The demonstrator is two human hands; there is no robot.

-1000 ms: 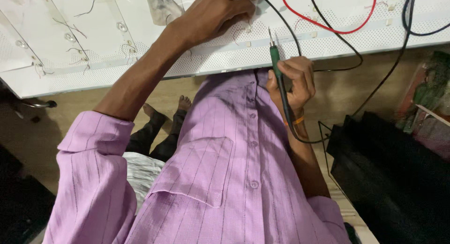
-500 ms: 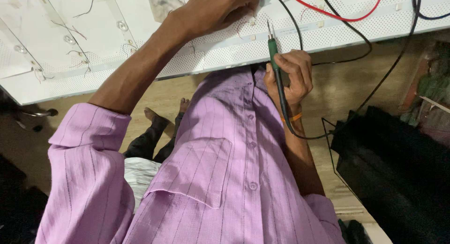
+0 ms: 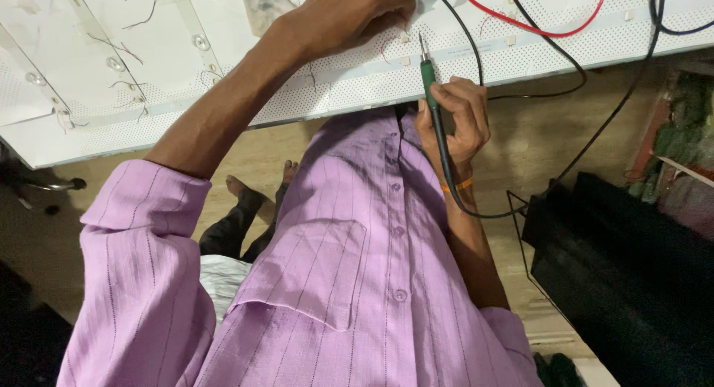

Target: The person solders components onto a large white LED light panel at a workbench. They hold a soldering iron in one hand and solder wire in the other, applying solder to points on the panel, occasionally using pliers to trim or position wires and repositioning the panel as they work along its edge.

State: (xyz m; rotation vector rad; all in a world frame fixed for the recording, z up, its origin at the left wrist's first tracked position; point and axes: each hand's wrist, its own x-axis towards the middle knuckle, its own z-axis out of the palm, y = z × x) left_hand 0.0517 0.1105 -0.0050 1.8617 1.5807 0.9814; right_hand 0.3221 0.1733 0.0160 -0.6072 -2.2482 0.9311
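A slim green-handled soldering iron [image 3: 433, 108] with a bare metal tip is held upright in the right hand [image 3: 455, 123], the fingers wrapped closed around its shaft; its tip points toward the far side and lies just at the near edge of a large white perforated panel [image 3: 223, 52]. A black cord [image 3: 476, 208] runs from the iron's lower end past the wrist. The left hand [image 3: 357, 11] is pressed down on the panel further away, fingers curled at a small spot; whether anything is pinched there cannot be told. A red wire [image 3: 535, 26] and black wires [image 3: 550, 52] are looped over the panel's right part. A lilac striped shirt [image 3: 320, 283] fills the near view, and a black case [image 3: 632, 283] lies at the right on the floor.
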